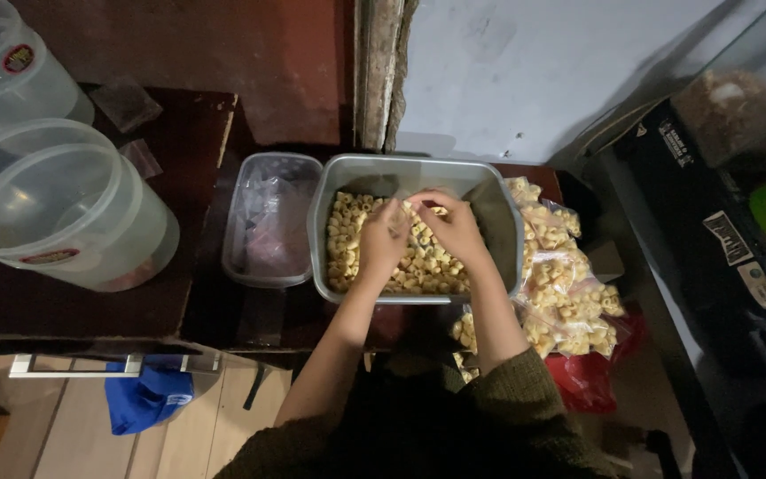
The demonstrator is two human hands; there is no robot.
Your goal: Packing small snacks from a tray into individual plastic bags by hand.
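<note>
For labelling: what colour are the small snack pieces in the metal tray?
Pale yellow snack pieces, head view.

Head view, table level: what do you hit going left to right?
Stacked clear plastic tubs → small clear container of plastic bags → metal tray of yellow snack pieces, with the left hand and right hand over it → filled clear bags of the same snack → dark shelf unit.

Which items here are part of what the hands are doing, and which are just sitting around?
In use: left hand, right hand, metal tub of yellow ring snacks, filled snack bags, clear container of empty bags.

Lying about: large plastic jars, blue cloth, red bag.
</note>
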